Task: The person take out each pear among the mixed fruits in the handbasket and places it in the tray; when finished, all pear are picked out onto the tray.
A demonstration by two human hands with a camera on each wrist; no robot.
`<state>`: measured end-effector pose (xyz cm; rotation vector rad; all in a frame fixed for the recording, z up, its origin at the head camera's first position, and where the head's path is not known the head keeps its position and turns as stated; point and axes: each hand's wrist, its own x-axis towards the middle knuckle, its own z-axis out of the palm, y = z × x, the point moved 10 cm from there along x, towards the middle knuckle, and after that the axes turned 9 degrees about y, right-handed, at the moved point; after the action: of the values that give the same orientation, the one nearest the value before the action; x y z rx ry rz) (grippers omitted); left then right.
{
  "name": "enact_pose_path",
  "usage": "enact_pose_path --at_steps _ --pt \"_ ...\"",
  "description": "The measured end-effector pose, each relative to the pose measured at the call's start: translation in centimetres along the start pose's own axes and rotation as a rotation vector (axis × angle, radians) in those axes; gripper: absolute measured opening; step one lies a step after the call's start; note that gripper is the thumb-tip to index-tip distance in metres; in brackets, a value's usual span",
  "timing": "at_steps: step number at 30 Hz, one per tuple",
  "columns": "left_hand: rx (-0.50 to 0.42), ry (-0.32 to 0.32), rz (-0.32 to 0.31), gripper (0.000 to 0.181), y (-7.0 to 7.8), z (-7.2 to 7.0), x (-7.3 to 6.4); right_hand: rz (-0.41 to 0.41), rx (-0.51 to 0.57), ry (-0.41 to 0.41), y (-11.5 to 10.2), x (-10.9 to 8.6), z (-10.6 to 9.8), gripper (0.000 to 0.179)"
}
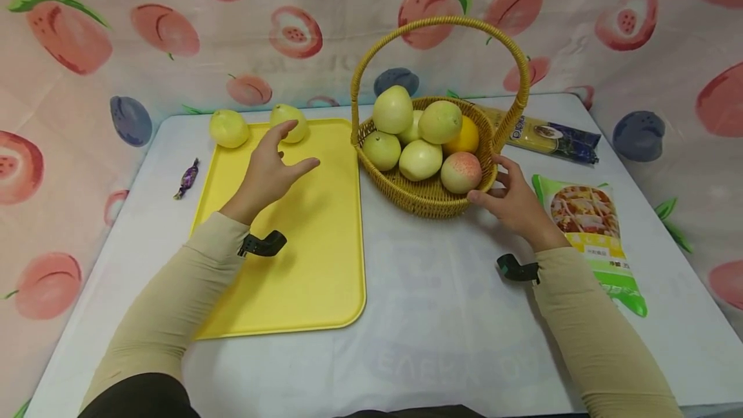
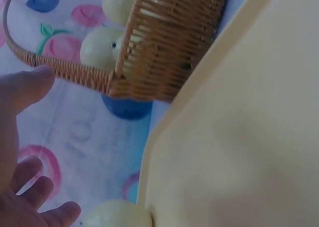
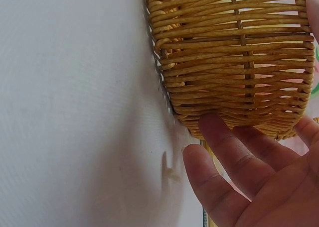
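My left hand (image 1: 268,169) hovers over the yellow tray (image 1: 302,263), thumb and fingers spread apart with nothing between them. Two yellow-green pears lie by the tray's far edge: one pear (image 1: 228,129) at the corner, the other pear (image 1: 293,129) just beyond my left fingertips. My right hand (image 1: 513,199) holds the right side of a wicker basket (image 1: 426,202), thumb at the rim and fingers (image 3: 234,160) against the woven outer wall. In the basket sit several pale green pears (image 1: 420,160), an orange (image 1: 464,136) and a peach (image 1: 461,173).
A purple-wrapped candy (image 1: 188,179) lies left of the tray. Behind my right hand is a long blue-and-yellow packet (image 1: 551,137). A green-and-yellow food bag (image 1: 592,231) lies at the right, partly behind my right sleeve. The basket's tall handle (image 1: 441,20) arches upward.
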<state>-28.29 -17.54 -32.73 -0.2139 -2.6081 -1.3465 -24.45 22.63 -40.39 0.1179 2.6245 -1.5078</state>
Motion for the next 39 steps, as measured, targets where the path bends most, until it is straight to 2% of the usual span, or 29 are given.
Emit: enact_pose_path --at_steps 8,16,21,26,32,39 --pt "-0.055 -0.043 0.078 0.076 3.4 2.3 -0.8 0.002 -0.006 -0.001 0.0 0.0 0.0 0.102" --pt "-0.086 -0.119 0.175 0.073 6.7 5.5 -1.1 -0.005 0.000 -0.001 -0.1 0.1 -0.1 0.101" --pt "-0.120 -0.159 0.203 0.074 8.3 7.4 -1.0 0.000 0.006 -0.007 -0.2 0.0 0.0 0.101" --pt "-0.160 -0.192 0.234 0.076 9.9 9.1 -0.6 0.005 0.010 -0.010 -0.2 -0.1 0.0 0.100" --pt "-0.147 -0.220 0.295 0.077 12.0 11.1 0.5 0.001 0.009 -0.006 -0.1 -0.1 -0.1 0.100" --pt "-0.110 -0.242 0.286 0.079 13.7 13.4 1.8 0.006 0.003 -0.002 -0.1 0.0 0.0 0.099"
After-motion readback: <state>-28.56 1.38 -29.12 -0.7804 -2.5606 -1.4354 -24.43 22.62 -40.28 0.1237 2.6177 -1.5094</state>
